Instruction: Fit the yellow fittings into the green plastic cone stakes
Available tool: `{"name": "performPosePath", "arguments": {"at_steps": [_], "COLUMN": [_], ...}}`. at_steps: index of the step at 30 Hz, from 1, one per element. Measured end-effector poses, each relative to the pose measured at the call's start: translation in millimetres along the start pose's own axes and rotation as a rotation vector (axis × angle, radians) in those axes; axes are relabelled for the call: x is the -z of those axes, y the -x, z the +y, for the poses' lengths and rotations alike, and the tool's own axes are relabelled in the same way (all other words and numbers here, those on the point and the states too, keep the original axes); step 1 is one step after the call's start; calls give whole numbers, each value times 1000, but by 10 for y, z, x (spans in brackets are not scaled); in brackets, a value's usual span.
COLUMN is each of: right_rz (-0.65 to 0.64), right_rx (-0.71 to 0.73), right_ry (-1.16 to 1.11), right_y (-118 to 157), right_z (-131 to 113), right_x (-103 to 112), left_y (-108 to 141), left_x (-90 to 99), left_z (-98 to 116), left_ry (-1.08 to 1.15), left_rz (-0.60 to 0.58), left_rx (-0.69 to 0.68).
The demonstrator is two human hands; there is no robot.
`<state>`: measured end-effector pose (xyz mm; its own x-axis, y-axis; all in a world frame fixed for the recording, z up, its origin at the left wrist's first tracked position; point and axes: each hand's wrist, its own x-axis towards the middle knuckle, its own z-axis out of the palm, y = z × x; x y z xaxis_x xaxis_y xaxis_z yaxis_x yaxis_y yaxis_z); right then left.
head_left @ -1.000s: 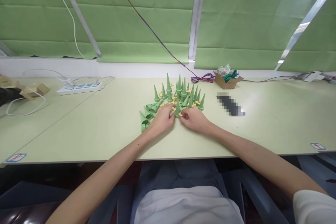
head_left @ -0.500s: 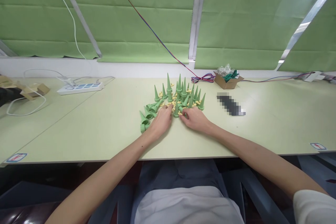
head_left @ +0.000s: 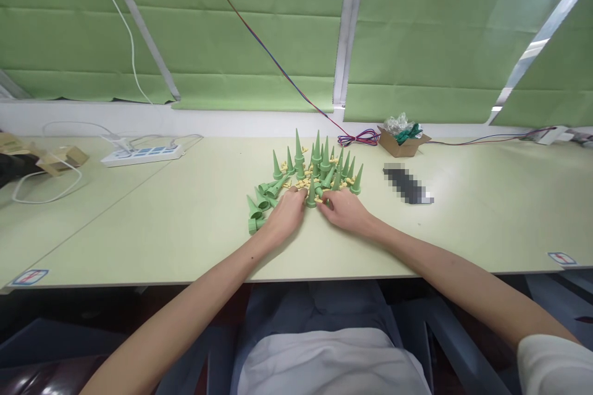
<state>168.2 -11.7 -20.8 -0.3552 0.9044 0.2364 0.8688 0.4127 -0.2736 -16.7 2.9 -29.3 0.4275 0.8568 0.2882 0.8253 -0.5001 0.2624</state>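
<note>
Many green plastic spikes stand upright or lie on their sides in a cluster, with small yellow plastic pieces scattered among them. One upright spike is at the front, between my hands. My left hand is closed just left of it, fingers curled and fingertips close to its side; what they hold, if anything, is hidden. To its right, my right hand pinches a small yellow piece between thumb and finger, near the spike's base.
Left of the cluster is a white power strip with cables. A small cardboard box with clear plastic and green material stands at the back right, beside a coiled red-blue wire. A pixelated dark object lies on the right.
My left hand has shifted very slightly right and toward me, its fingertips lower beside the front spike. My right hand stays almost in place.
</note>
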Motion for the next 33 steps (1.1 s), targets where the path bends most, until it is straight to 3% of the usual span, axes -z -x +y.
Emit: {"name": "performPosePath", "arguments": {"at_steps": [10,17,22,26,29,33], "right_rz": [-1,15,189,357,391,404], "right_rx": [35,33,26,35,44,64], "right_ry": [-37,-118,-279,-452,-546,-602], "right_y": [11,4,-5,14,41,67], "right_z": [28,27,25,-4,-33,-56], "right_x": [1,-3,-23,12,52,79], "left_y": [-4,-15,-12,8,22,29], "left_x": [10,108,119,95,66,26], "left_z": [11,52,64,103,129,128], "left_ry": [39,197,257,261,268,280], "left_rz": [115,496,706,706,639,567], "left_rx": [-8,-48,-151,-312,-425,-418]}}
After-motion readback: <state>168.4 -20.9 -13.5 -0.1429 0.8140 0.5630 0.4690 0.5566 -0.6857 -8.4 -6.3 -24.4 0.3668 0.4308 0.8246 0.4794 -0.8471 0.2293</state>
